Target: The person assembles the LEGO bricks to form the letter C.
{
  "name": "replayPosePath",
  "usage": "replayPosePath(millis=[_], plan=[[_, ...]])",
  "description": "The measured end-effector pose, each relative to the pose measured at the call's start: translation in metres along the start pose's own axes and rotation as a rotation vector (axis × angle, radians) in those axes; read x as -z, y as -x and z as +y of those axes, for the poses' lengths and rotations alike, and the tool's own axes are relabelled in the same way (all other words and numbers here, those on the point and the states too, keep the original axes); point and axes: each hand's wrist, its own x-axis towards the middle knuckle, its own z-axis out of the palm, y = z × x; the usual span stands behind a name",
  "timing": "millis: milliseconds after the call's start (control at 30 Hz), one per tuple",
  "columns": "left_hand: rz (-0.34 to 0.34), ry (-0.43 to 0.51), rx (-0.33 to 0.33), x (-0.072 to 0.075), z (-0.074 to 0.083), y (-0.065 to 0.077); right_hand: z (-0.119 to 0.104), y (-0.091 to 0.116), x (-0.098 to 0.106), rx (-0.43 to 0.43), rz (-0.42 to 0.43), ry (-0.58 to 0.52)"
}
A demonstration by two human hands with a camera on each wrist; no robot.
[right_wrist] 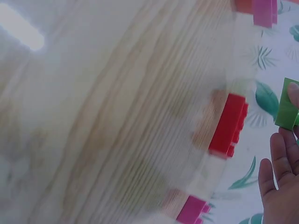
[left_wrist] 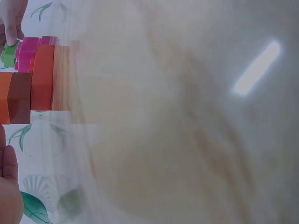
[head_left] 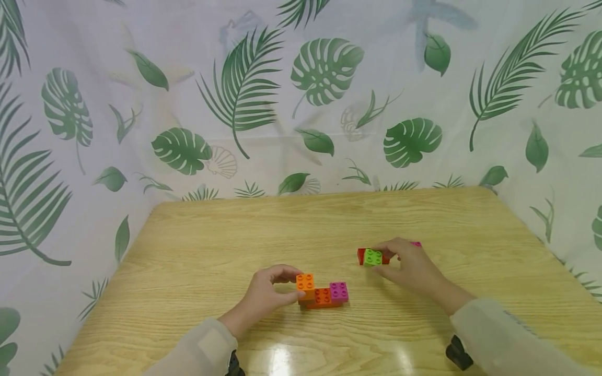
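Note:
My left hand point(head_left: 264, 291) grips the left end of a small brick stack, thumb and fingers at the orange brick point(head_left: 304, 282). That orange brick sits over a brown brick point(left_wrist: 20, 98), above a longer red-orange brick point(left_wrist: 43, 77). At the stack's right end stands a magenta brick point(head_left: 338, 291). Farther right, my right hand point(head_left: 410, 267) pinches a lime-green brick point(head_left: 373, 257) between thumb and fingers. In the right wrist view the green brick is raised above the table level, apart from a red brick point(right_wrist: 228, 125) lying on the table.
Another pink brick point(right_wrist: 191, 209) lies beyond the right hand, mostly hidden by it in the head view. The wooden table point(head_left: 235, 230) reaches back to a leaf-printed cloth point(head_left: 263, 104), which also hangs along both sides.

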Motion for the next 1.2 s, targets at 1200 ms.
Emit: replayPosePath(millis=[1200], plan=[[-0.010, 0.028, -0.009, 0.001, -0.002, -0.001, -0.096, -0.029, -0.038, 0.191, -0.106, -0.197]])
